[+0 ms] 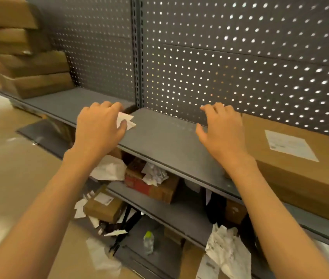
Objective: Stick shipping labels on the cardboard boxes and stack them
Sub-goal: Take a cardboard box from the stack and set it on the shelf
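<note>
Both hands reach out over a grey metal shelf (165,135) backed by a perforated panel (240,57). The left hand (101,125) hovers at the shelf's left end, its fingers curled, its grip closed on a scrap of white paper (126,121) pinched between thumb and fingers. The right hand (222,127) is held above the middle of the shelf with fingers loosely bent and spread, its grip slack and holding nothing; it lies just beside the left edge of a box (300,178), though whether it touches the box cannot be told.

That box rests flat on the shelf at the right, with a white label (290,144) stuck on its top face. A stack (28,63) of more brown boxes stands at the far left on the neighbouring shelf section, blurred.

On the lower shelf (179,214) lie smaller boxes (159,186) and crumpled papers (153,174). More paper (226,252), a small box (103,206) and a clear bottle (148,241) with a yellow-green cap sit lower down, near the floor (8,168).
</note>
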`<action>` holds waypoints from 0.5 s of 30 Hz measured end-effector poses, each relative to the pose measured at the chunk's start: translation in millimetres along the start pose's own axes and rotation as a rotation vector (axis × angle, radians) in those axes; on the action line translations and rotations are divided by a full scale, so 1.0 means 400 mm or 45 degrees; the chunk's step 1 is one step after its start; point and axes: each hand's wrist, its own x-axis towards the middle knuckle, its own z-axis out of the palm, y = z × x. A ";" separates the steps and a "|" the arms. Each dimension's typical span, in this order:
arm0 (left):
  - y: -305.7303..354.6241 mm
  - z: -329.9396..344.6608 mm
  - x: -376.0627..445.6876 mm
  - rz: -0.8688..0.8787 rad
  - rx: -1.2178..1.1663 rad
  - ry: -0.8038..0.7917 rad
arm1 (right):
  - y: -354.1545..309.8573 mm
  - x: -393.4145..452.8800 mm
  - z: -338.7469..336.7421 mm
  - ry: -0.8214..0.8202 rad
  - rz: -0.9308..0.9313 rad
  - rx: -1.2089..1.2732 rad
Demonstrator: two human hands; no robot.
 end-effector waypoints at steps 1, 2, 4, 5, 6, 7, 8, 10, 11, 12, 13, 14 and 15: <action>-0.042 0.000 0.001 -0.017 0.024 0.010 | -0.042 0.022 0.011 0.003 -0.028 0.016; -0.085 0.000 0.003 -0.040 0.041 0.018 | -0.084 0.044 0.023 0.005 -0.057 0.027; -0.177 0.002 0.006 -0.083 0.072 0.022 | -0.173 0.088 0.053 0.006 -0.113 0.035; -0.226 0.003 0.009 -0.095 0.088 0.026 | -0.219 0.111 0.070 0.008 -0.136 0.043; -0.276 0.003 0.012 -0.106 0.108 0.034 | -0.268 0.136 0.087 0.007 -0.159 0.056; -0.327 0.001 0.016 -0.117 0.126 0.046 | -0.317 0.160 0.105 0.004 -0.182 0.071; -0.378 -0.001 0.019 -0.132 0.140 0.051 | -0.368 0.185 0.123 0.001 -0.206 0.085; -0.485 -0.009 0.026 -0.171 0.153 0.055 | -0.472 0.234 0.158 0.004 -0.257 0.115; -0.540 -0.012 0.029 -0.194 0.162 0.061 | -0.525 0.259 0.174 0.009 -0.281 0.130; -0.592 -0.016 0.031 -0.217 0.177 0.070 | -0.576 0.282 0.190 0.014 -0.302 0.144; -0.643 -0.018 0.033 -0.240 0.191 0.081 | -0.624 0.305 0.203 0.016 -0.322 0.159; -0.692 -0.021 0.035 -0.264 0.203 0.090 | -0.671 0.327 0.213 0.021 -0.344 0.177; -0.738 -0.023 0.037 -0.287 0.213 0.095 | -0.717 0.347 0.222 0.032 -0.366 0.195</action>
